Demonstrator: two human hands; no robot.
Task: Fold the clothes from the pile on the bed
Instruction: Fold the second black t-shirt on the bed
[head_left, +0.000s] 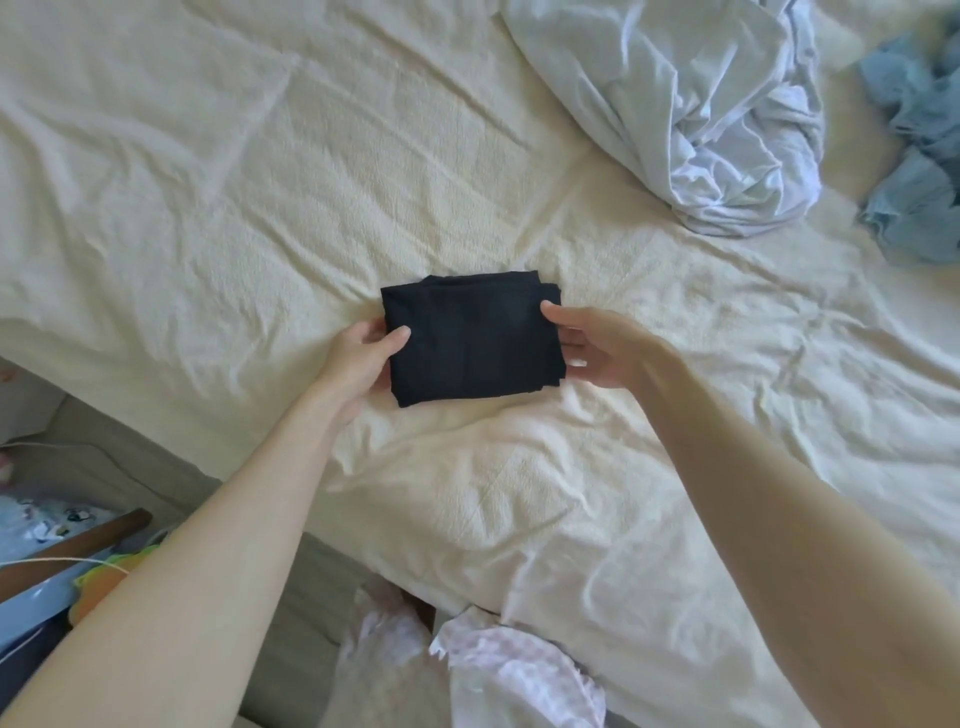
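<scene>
Black garment (470, 340), folded to a compact rectangle at frame centre on the cream bed (208, 182). Gripped at both short edges — left hand (363, 358) thumb over, right hand (592, 348) fingers curled under. Probably the last step for this piece: setting aside — then reaching for the pale-blue pile (701, 114), upper right.

There are no words, numbers, labels or signs to read here. Nothing is written on any of the clothes or on the bed.
</scene>
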